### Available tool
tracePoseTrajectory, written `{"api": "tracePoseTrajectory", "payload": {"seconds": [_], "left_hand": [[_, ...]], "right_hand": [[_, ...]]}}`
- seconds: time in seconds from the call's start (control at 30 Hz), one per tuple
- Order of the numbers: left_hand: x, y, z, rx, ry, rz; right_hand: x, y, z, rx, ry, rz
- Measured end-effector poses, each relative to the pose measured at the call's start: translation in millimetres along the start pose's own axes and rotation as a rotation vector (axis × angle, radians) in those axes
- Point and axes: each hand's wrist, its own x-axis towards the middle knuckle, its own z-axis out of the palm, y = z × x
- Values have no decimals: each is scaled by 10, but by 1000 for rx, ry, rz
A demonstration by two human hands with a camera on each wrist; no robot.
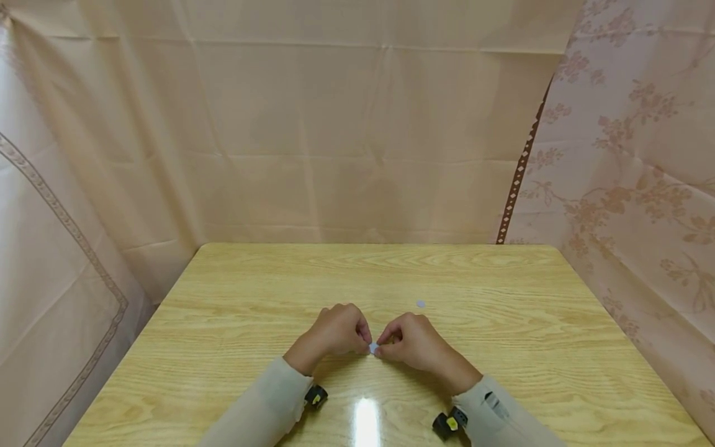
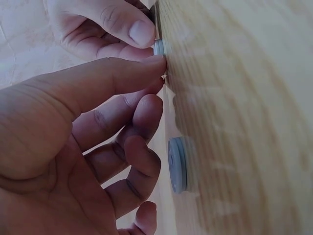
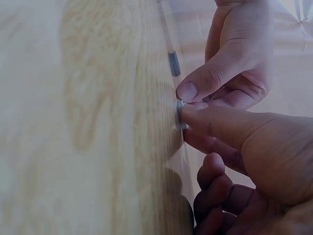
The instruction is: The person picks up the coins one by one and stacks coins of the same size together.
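Note:
A small, flat, bluish-grey disc (image 1: 373, 347) lies between the fingertips of both hands, low at the tabletop. My left hand (image 1: 341, 329) grips one side of it with thumb and index finger. The right hand (image 1: 413, 340) pinches the opposite side. In the left wrist view a layered edge of the held disc (image 2: 159, 47) shows beside the thumbs; in the right wrist view fingertips partly cover the disc (image 3: 180, 115). A second round disc (image 1: 421, 304) lies on the table beyond the right hand. The left hand's other fingers (image 2: 142, 156) are loosely curled.
The wood-grain table (image 1: 251, 279) has rounded far corners. A beige cloth (image 1: 335, 124) hangs behind it, with a flower-patterned cloth (image 1: 642, 155) at the right. Dark wrist cameras (image 1: 447, 425) sit beneath the sleeves. Light reflects off the near tabletop.

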Motion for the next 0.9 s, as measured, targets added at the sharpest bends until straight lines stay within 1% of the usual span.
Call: {"api": "tracePoseTrajectory", "payload": {"seconds": [0.27,0.47,0.57,0.7,0.9], "left_hand": [[-7,6,1,-8,2,8],[-11,-24,11,-12,4,5],[-13,-28,6,-15,4,6],[-17,-17,-6,-24,-3,-2],[-17,-3,-9,-36,-10,-10]], "right_hand": [[3,-2,-1,-11,19,10],[5,-1,-5,3,8,7],[4,-2,-11,8,-4,20],[1,-11,-29,39,-15,42],[-8,-23,-61,92,-10,49]]}}
